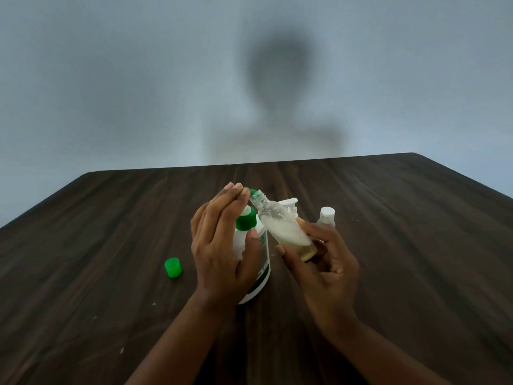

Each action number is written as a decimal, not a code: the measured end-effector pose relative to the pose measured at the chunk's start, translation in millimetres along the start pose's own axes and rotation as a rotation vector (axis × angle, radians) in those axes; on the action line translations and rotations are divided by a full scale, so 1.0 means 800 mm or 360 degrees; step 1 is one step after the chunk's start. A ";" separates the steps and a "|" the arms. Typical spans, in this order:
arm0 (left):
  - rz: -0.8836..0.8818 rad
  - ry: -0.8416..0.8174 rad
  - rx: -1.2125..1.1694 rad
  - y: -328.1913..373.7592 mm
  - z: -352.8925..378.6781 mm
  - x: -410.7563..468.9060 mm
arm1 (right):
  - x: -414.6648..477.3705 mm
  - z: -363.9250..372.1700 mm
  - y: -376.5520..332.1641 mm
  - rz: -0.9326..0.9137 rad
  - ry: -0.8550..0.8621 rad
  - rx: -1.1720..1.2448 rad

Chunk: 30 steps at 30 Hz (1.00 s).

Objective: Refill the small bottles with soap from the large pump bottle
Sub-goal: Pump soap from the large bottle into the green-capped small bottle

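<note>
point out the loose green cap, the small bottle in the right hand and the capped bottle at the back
loose green cap (173, 267), head view, on its side wall
small bottle (280, 227), head view, mid-body, on the soapy part
capped bottle (327, 213), head view, on its white cap

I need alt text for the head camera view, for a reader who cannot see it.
A person's right hand tilts an open small clear bottle against the green spout of a large white pump bottle, while the left hand rests on the pump. A loose green cap and a capped small bottle sit on the dark wooden table.
</note>
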<state>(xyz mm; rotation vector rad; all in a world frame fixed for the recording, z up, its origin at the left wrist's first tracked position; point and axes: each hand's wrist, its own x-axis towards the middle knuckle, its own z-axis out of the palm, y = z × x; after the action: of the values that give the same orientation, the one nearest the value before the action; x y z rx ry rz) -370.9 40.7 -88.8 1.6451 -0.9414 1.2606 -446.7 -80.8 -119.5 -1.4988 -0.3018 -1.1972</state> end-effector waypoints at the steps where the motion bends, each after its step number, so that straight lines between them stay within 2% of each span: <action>1: -0.0004 -0.0003 0.0003 0.001 0.000 0.000 | 0.000 0.000 0.000 0.0001 -0.0001 0.0000; 11: 0.0031 0.0038 -0.0010 0.003 0.004 -0.005 | -0.005 -0.007 -0.003 0.0030 -0.0020 -0.0100; 18: 0.0037 -0.0097 0.0075 0.001 -0.001 -0.002 | 0.003 -0.005 0.001 -0.0042 -0.0031 -0.0129; 30: 0.0001 0.0008 0.0044 0.006 0.001 -0.001 | -0.005 -0.006 0.001 0.0009 -0.0020 -0.0094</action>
<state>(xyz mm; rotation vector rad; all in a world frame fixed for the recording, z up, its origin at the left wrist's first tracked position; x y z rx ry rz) -375.0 38.5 -88.9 1.6624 -0.9250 1.2828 -450.4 -83.9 -124.3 -1.5579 -0.2725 -1.2016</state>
